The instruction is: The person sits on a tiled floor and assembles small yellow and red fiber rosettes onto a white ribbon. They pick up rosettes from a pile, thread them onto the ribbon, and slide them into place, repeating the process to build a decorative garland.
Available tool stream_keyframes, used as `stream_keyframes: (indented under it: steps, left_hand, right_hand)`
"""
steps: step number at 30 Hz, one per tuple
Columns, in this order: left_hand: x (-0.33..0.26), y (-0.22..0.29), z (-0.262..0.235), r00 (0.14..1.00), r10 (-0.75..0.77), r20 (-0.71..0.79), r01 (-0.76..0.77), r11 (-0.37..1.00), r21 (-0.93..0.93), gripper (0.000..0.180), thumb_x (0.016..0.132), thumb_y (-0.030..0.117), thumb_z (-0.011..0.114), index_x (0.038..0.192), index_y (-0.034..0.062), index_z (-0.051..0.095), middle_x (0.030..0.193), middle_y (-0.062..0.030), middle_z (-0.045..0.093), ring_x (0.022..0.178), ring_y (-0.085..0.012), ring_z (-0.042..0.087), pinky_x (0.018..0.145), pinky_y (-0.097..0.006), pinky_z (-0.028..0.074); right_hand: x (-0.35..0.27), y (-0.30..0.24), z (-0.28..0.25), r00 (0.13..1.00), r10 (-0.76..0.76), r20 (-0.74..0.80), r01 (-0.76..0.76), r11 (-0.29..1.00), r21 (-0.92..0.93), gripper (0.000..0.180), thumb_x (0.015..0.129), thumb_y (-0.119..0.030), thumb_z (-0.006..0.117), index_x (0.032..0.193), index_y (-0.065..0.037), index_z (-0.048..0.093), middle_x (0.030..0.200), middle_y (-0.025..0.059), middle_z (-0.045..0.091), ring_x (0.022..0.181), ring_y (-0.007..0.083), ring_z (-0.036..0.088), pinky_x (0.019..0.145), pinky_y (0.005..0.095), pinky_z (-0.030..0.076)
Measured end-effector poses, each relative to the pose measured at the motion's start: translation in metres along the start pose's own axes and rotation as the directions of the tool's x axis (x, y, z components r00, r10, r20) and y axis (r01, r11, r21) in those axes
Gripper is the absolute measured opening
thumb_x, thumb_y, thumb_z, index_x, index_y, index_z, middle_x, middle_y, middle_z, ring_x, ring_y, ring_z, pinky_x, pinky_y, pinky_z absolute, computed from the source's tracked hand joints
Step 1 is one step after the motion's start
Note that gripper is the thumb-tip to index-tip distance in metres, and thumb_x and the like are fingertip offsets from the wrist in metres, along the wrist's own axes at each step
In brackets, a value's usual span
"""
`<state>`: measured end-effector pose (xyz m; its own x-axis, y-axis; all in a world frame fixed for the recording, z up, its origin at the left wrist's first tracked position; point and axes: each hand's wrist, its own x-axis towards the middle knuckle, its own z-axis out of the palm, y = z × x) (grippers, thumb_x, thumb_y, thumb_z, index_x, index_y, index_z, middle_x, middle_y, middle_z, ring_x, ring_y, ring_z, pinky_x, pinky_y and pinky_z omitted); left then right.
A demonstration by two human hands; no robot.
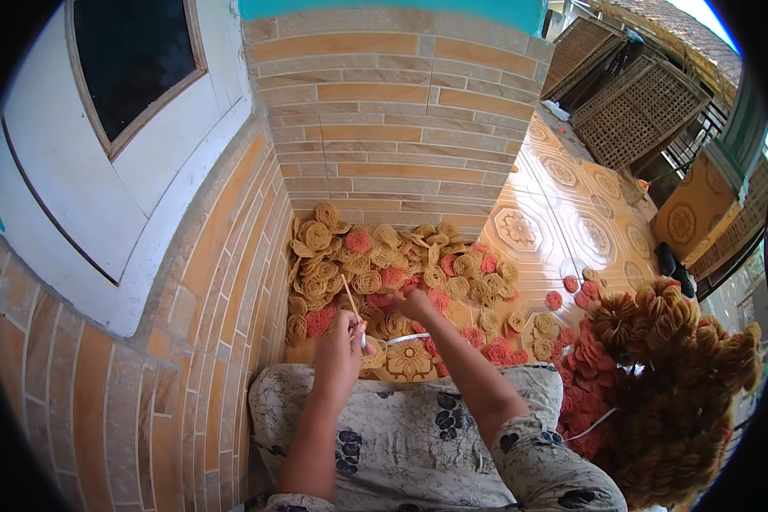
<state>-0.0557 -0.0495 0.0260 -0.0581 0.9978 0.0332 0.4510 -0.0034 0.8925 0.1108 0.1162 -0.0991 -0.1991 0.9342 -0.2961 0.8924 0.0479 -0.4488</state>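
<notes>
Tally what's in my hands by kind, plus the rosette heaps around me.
Thin stick: 1, in left hand
White strip: 1, running toward right hand
Rosette heaps: 2, loose floor pile and bunched mass
Total: 4

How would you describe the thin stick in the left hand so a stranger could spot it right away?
Start at the brick pillar and drop to the heap of tan and red rosettes on the patterned floor tiles at its foot. Just in front, the left hand holds a thin pale stick that slants up and to the left over the heap. It is the only straight, slender thing among the round curled rosettes.
</notes>
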Motion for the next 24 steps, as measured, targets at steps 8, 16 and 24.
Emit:
stream_keyframes:
  steps: [8,16,24]
  left_hand:
    - [0.0,-0.01,0.005,0.925,-0.008,0.379,0.143,0.933,-0.33,0.021,0.097,0.02,0.054,0.096,-0.0008,0.059,0.068,-0.003,0.064,0.061,-0.0077,0.057,0.06,-0.024,0.044]
    - [0.046,-0.039,0.05,0.872,-0.075,0.485,0.189,0.963,-0.192,0.022,0.096,0.02,0.053,0.102,-0.0004,0.059,0.087,-0.0072,0.068,0.078,-0.0115,0.06,0.077,-0.029,0.047]
    - [0.093,-0.071,0.088,0.924,-0.046,0.38,0.036,0.999,0.033,0.019,0.093,0.017,0.058,0.098,-0.0006,0.065,0.086,-0.0054,0.07,0.078,-0.0104,0.061,0.074,-0.027,0.048]
  right_hand:
    - [0.002,0.045,0.045,0.955,0.271,-0.123,-0.073,0.613,0.787,0.042,0.071,-0.008,0.082,0.1,-0.002,0.053,0.091,0.0074,0.061,0.078,0.0139,0.06,0.064,0.0265,0.05]
    - [-0.053,0.156,-0.04,0.96,0.225,-0.169,-0.057,0.743,0.667,0.026,0.081,-0.007,0.071,0.1,0.004,0.056,0.087,0.01,0.066,0.075,0.0173,0.065,0.06,0.0291,0.053]
    - [-0.065,0.157,-0.053,0.796,0.084,-0.6,0.038,0.982,0.187,0.021,0.077,-0.015,0.075,0.085,0.002,0.066,0.075,0.0113,0.067,0.067,0.02,0.064,0.061,0.0342,0.049]
